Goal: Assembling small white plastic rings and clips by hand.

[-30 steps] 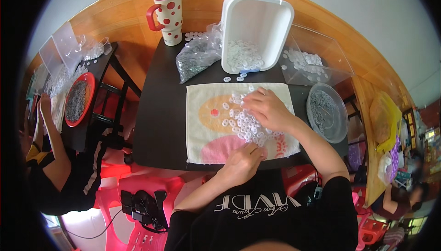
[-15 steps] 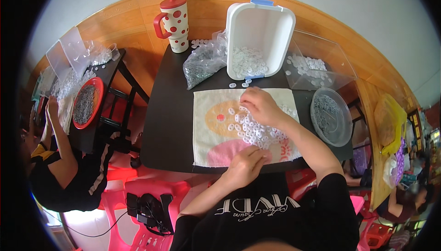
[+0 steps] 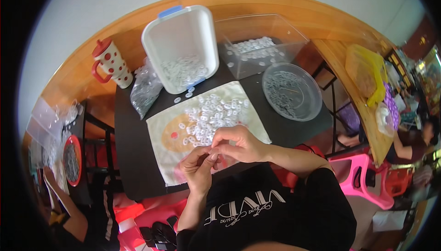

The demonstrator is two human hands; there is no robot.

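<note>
1. white oval pieces (image 3: 213, 117) lay in a loose heap on a pale cloth (image 3: 252, 127), thickest toward its upper middle, with a few strays over the orange printed patch.
2. left hand (image 3: 197, 168) was raised above the cloth's near edge, thumb and fingertips drawn together.
3. right hand (image 3: 239, 145) came in from the other side, thumb and forefinger pinched, tips meeting those of the left; anything between them was too small to make out.
4. cloth sat askew on a dark table (image 3: 131, 163).
5. beyond the cloth: a white tub (image 3: 177, 39), tipped toward the person, more pale pieces inside; three loose ones just outside its lower edge.
6. left of tub, a clear bag (image 3: 146, 90) of grey bits, then a red-lidded, spotted tumbler (image 3: 112, 65).
7. right of tub, a clear box (image 3: 250, 69) with white pieces; nearer, a round, clear bowl (image 3: 308, 106) of grey bits.
8. far left, a co-worker's arm (image 3: 69, 205) near a red basin (image 3: 81, 159).
</note>
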